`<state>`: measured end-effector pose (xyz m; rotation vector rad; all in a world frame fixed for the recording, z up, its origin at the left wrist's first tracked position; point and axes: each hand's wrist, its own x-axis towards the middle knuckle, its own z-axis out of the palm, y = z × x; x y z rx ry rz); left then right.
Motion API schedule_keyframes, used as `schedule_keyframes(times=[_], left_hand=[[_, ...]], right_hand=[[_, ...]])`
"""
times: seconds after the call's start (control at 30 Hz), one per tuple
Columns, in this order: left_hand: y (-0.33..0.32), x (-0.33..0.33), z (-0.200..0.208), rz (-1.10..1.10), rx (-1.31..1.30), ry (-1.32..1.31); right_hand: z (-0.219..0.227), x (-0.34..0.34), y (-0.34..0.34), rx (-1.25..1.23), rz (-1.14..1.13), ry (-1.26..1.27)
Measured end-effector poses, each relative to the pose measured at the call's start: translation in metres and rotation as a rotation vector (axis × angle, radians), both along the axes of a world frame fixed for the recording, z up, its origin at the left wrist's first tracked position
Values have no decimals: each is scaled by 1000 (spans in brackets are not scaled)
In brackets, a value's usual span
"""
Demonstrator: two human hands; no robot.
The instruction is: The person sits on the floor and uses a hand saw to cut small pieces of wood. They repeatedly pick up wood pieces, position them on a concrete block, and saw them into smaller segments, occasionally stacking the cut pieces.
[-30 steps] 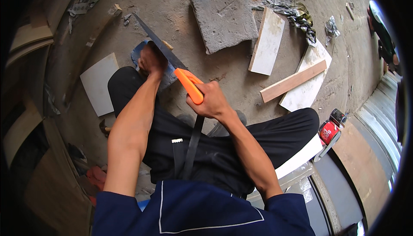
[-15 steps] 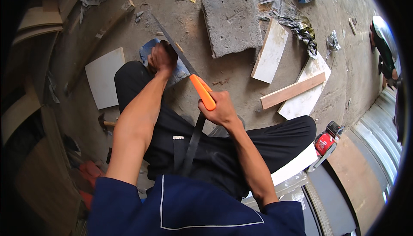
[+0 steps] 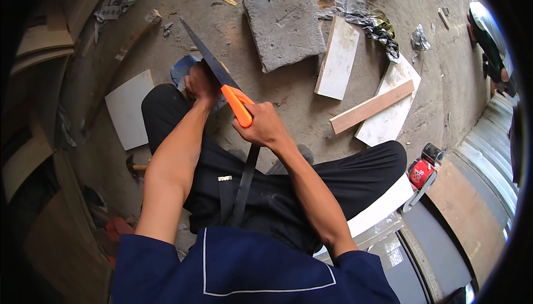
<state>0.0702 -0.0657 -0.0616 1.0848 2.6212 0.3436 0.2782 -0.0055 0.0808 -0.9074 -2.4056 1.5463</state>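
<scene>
My right hand (image 3: 264, 123) is wrapped round the orange handle of a handsaw (image 3: 237, 105). Its dark, tapering blade points forward and to the left, passing close beside my left hand (image 3: 201, 85). That hand is closed and rests by my left knee, on or against a blue piece (image 3: 182, 70) lying low near the floor. My own fingers and the blade hide most of the blue piece, so I cannot make out what the left hand grips.
Ahead lies a rough concrete slab (image 3: 284, 29). To its right are a white-faced board (image 3: 337, 57) and a reddish wood strip (image 3: 373, 106) across another white board. A hammer (image 3: 135, 165) lies left, a red can (image 3: 422, 173) right. Another person (image 3: 491, 43) is at the far right.
The saw and my right hand have moved a little forward and to the left. My left hand stays by the blue piece. The whole view has shifted slightly.
</scene>
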Motion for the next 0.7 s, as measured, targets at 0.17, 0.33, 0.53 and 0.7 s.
schedule_keyframes(times=[0.17, 0.33, 0.53, 0.7], left_hand=[[-15, 1, -3, 62, -11, 219], [-7, 4, 0, 127, 52, 237], [12, -6, 7, 606, -8, -72], [5, 0, -11, 536, 95, 119]], right_hand=[[-2, 6, -14, -138, -64, 121], [-8, 4, -17, -117, -75, 89], [-6, 9, -15, -111, -38, 101], [-4, 2, -9, -138, -39, 98]])
